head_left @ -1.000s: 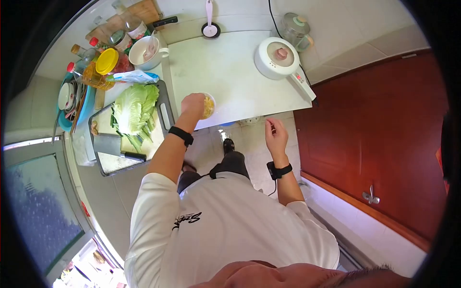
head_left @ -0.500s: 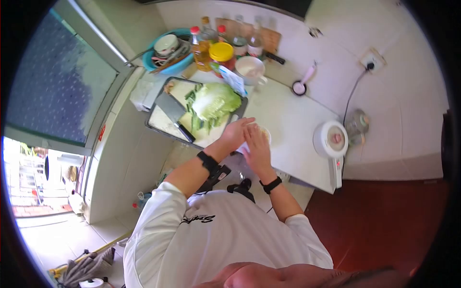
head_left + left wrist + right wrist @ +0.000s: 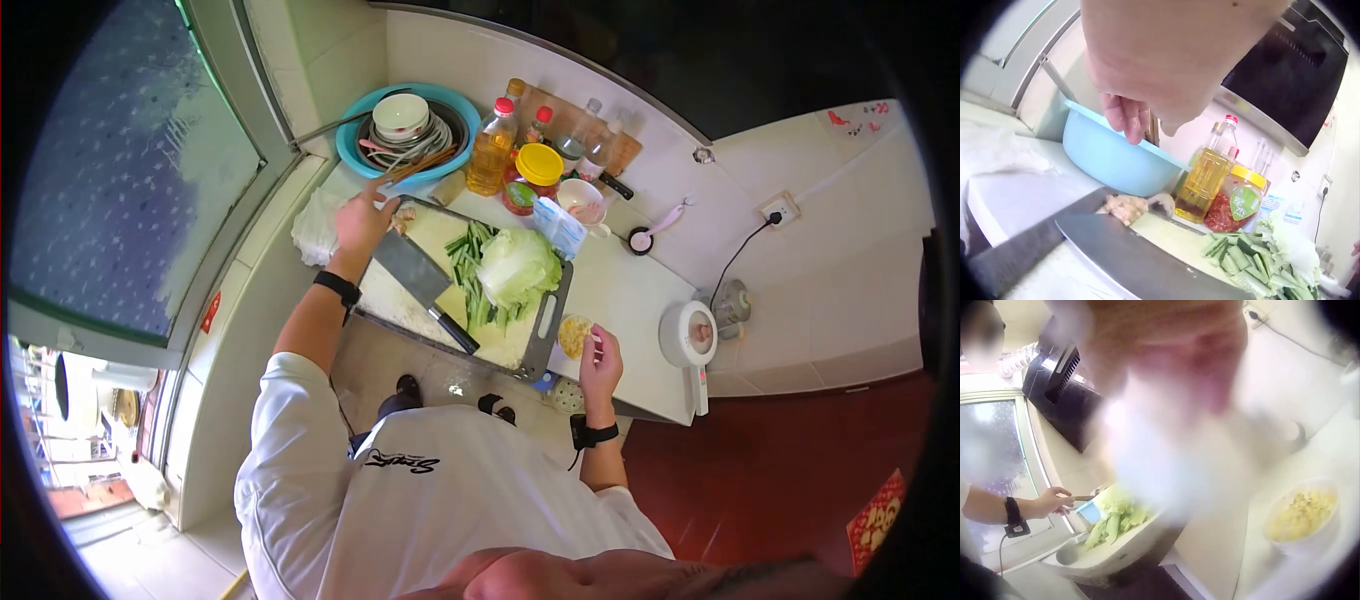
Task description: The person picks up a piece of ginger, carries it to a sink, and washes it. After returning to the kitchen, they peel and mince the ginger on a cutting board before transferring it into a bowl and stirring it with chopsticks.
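Note:
At the near side of a blue basin (image 3: 355, 160), my left hand (image 3: 362, 225) reaches toward chopsticks (image 3: 425, 165) lying over the rim. Its fingers and thumb stand apart, with the chopsticks showing between them in the left wrist view. My right hand (image 3: 602, 365) is beside a white bowl (image 3: 1272, 530) of chopped yellow food (image 3: 1305, 515), its fingers curled near the rim. A pale blur covers its fingertips in the right wrist view, so I cannot tell whether they hold anything. Below the left hand, a cleaver (image 3: 415, 270) lies on a cutting board (image 3: 390, 298).
The board also bears leafy cabbage (image 3: 520, 268), cut green strips (image 3: 465, 255) and minced meat (image 3: 1125, 209). Behind it stand an oil bottle (image 3: 490, 155), a yellow-lidded jar (image 3: 538, 168) and a white cup (image 3: 580, 197). A white electric pot (image 3: 687, 335) is at the counter's right end.
Both hands were together over the bowl half a second ago. My left hand has since moved across the board to the basin, while the right stays by the bowl. The head view has swung left.

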### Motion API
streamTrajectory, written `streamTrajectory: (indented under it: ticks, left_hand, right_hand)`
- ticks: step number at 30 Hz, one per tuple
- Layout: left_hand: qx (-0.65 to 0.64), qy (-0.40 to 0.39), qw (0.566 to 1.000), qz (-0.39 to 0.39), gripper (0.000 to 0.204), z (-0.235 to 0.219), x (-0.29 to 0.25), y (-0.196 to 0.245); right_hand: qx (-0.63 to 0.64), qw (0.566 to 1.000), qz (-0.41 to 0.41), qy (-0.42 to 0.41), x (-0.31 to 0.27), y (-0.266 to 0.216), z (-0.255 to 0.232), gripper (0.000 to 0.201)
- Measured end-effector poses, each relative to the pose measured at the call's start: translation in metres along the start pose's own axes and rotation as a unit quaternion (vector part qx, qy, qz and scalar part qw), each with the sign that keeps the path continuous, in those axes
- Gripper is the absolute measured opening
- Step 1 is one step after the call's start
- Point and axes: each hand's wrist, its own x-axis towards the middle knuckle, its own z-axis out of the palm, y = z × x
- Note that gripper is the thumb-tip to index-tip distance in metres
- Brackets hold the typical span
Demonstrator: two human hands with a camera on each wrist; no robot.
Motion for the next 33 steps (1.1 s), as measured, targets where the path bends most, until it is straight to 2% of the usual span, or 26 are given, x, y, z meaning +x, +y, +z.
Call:
streamTrajectory:
  ticks: [2, 4, 5, 7, 11, 15, 17, 20, 22, 25, 27, 28, 29, 31, 32, 33]
  left_hand:
    - [-0.018, 0.004, 0.999, 0.028, 0.037, 0.017, 0.006, -0.013]
    - [-0.039, 0.063, 0.996, 0.057, 0.032, 0.025, 0.016, -0.019]
    - [-0.045, 0.062, 0.995, 0.061, 0.032, 0.030, 0.020, -0.021]
    - [-0.081, 0.083, 0.993, 0.021, 0.023, 0.024, 0.019, -0.011]
    - [-0.069, 0.069, 0.995, 0.005, 0.015, 0.022, 0.019, -0.018]
    - [-0.160, 0.140, 0.977, 0.005, 0.012, 0.004, 0.005, -0.006]
    - [-0.196, 0.168, 0.966, 0.014, 0.011, -0.010, -0.005, -0.002]
    - [-0.221, 0.163, 0.961, -0.037, 0.011, -0.053, -0.031, 0.018]
    - [-0.226, 0.231, 0.946, 0.011, 0.008, -0.089, -0.059, 0.035]
    - [-0.197, 0.313, 0.929, -0.008, 0.007, -0.144, -0.125, 0.066]
    - [-0.205, 0.350, 0.913, -0.033, 0.008, -0.176, -0.185, 0.104]
    - [-0.231, 0.371, 0.899, -0.041, 0.010, -0.182, -0.216, 0.121]
    - [-0.207, 0.396, 0.893, -0.058, 0.010, -0.181, -0.247, 0.136]
    - [-0.156, 0.372, 0.911, -0.089, 0.012, -0.184, -0.311, 0.174]
    - [-0.123, 0.320, 0.934, -0.104, 0.013, -0.187, -0.338, 0.197]
    - [-0.087, 0.275, 0.949, -0.125, 0.014, -0.187, -0.363, 0.221]
  right_hand:
    - [-0.014, 1.000, 0.006, 0.017, -0.006, -0.012, 0.004, 0.022]
    - [-0.023, 0.999, 0.007, 0.037, -0.010, -0.022, 0.007, 0.021]
    - [-0.028, 0.998, 0.013, 0.046, -0.011, -0.025, 0.007, 0.021]
    - [-0.036, 0.998, 0.016, 0.054, -0.011, -0.028, 0.006, 0.020]
    - [-0.033, 0.997, 0.013, 0.065, -0.001, -0.032, 0.004, 0.022]
    - [-0.009, 0.997, 0.004, 0.074, 0.013, -0.030, -0.001, 0.020]
    - [-0.003, 0.998, -0.007, 0.065, 0.021, -0.031, -0.005, 0.020]
    - [0.018, 0.998, -0.038, 0.036, 0.036, -0.034, -0.016, 0.020]
    - [0.042, 0.997, -0.066, 0.007, 0.052, -0.032, -0.024, 0.020]
    - [0.091, 0.987, -0.125, -0.050, 0.077, -0.033, -0.028, 0.022]
    - [0.135, 0.960, -0.225, -0.098, 0.085, -0.047, -0.026, 0.024]
    - [0.150, 0.952, -0.236, -0.126, 0.082, -0.055, -0.023, 0.024]
    - [0.175, 0.929, -0.264, -0.190, 0.077, -0.065, -0.020, 0.027]
    - [0.223, 0.880, -0.297, -0.295, 0.056, -0.089, -0.018, 0.032]
    - [0.191, 0.840, -0.401, -0.311, 0.042, -0.106, -0.019, 0.038]
    - [0.171, 0.782, -0.509, -0.316, 0.025, -0.123, -0.013, 0.044]
